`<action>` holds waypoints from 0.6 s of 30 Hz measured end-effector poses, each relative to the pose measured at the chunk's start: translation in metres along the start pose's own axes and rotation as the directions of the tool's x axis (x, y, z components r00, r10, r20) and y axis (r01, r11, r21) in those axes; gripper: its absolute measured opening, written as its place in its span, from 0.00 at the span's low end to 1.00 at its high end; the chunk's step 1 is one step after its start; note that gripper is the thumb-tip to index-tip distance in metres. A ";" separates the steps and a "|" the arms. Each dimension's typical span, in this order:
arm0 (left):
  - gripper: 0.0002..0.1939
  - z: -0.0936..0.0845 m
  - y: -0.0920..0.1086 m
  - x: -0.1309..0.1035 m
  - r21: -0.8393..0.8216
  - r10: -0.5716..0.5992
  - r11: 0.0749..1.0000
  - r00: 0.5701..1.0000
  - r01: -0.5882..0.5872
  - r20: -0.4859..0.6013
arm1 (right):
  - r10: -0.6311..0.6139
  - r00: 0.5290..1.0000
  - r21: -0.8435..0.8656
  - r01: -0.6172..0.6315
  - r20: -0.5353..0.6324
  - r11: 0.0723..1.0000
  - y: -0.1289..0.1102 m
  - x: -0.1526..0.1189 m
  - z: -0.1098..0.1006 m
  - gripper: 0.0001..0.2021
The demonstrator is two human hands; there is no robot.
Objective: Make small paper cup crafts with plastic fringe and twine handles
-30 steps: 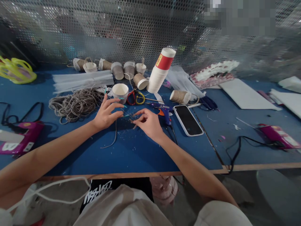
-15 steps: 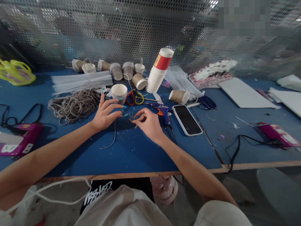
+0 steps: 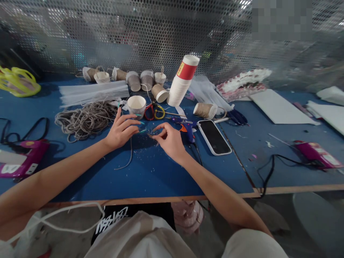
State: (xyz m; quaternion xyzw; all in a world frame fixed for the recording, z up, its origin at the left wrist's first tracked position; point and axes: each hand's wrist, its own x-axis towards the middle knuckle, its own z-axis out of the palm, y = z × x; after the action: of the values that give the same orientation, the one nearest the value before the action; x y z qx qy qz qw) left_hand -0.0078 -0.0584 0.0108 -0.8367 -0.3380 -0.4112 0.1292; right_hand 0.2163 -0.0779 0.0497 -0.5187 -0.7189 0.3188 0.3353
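Two hands: left hand [image 3: 120, 133] fanned, right hand [image 3: 170, 142] fingertips gathered; cannot tell what either pinches. Loose cord [image 3: 131, 152] nearer left, curving bodyward.

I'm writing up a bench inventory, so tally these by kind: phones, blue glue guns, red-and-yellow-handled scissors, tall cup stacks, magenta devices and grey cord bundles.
Phone: 1
Blue glue gun: 1
Red-and-yellow-handled scissors: 1
Tall cup stack: 1
Left magenta device and right magenta device: 2
Grey cord bundle: 1
Total: 7
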 end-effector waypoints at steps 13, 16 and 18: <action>0.10 -0.002 0.000 0.004 0.068 0.067 0.996 0.996 -0.063 -0.065 | -0.110 0.993 -0.101 0.113 0.037 0.988 0.005 0.004 0.003 0.05; 0.11 -0.004 0.001 0.007 0.109 0.050 0.993 0.996 -0.042 -0.070 | -0.151 0.987 -0.126 0.157 0.057 0.979 0.003 0.004 0.000 0.06; 0.12 -0.006 0.003 0.008 0.074 0.019 0.997 0.998 -0.015 -0.057 | -0.183 0.981 -0.145 0.191 0.066 0.971 0.003 0.004 -0.002 0.06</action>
State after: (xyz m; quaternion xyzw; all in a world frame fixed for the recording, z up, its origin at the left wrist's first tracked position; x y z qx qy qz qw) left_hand -0.0054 -0.0596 0.0209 -0.8219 -0.3418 -0.4214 0.1733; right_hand 0.2184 -0.0734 0.0486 -0.4640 -0.7951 0.2442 0.3048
